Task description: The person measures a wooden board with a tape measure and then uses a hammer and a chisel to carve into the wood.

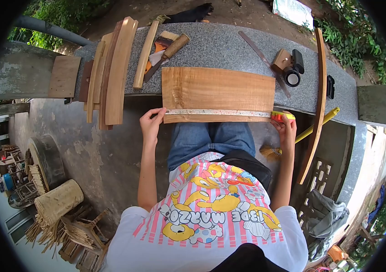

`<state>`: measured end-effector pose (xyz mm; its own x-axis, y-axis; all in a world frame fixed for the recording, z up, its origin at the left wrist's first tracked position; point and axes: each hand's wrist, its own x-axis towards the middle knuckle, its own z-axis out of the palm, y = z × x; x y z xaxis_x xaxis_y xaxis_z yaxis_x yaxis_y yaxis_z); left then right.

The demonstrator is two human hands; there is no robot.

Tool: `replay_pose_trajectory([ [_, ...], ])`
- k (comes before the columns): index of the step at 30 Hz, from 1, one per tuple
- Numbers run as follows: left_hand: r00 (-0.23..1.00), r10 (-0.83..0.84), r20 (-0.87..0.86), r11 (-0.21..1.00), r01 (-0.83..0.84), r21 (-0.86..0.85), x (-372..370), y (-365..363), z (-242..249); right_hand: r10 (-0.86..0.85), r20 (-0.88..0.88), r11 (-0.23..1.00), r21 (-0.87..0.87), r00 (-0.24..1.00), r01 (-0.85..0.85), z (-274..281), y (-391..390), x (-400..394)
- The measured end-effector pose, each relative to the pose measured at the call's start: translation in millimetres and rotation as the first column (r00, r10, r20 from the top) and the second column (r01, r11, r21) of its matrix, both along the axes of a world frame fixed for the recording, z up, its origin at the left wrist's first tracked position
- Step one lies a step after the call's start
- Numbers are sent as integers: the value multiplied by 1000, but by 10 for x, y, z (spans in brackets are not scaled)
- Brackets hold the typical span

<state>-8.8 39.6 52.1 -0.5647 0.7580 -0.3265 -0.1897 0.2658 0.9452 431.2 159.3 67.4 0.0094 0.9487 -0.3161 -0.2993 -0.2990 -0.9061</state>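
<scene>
A wide wooden board lies partly on the grey stone bench top, its near edge sticking out over my lap. Along that near edge stretches the white blade of a tape measure, whose yellow and red case sits at the board's right end. My right hand is closed round the case. At the board's left end, my left hand pinches the free end of the blade. The blade lies nearly straight across the wood from one hand to the other.
Several wooden strips overhang the bench at left, near a hammer, brush and handled blade. A metal ruler and a black round object lie at right. A long curved strip overhangs the right side.
</scene>
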Motion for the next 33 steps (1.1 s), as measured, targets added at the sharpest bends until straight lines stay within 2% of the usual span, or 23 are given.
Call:
replay_pose_trajectory([
  [2,999,15,28,1000,-15,-6,13,0,48,13,4,1000,21,1000,-13,24,-10,-20],
  [4,999,21,29,1000,-21,-15,18,-3,89,45,90,997,66,995,-51,70,-10,-32],
  [8,999,33,13,999,-33,7,16,-3,58,51,127,997,46,991,-57,99,1,-7],
  [11,999,49,-18,999,-49,-14,30,12,102,24,91,999,29,996,-27,83,3,22],
  [13,998,43,-39,999,-43,-2,13,17,77,-36,-15,999,21,999,36,2,6,76],
  [16,998,45,-41,999,-45,2,16,24,93,-28,-49,999,35,998,30,-56,24,108],
  [33,1000,15,-6,1000,-15,1,4,14,86,-25,-28,1000,15,999,26,40,-12,27],
])
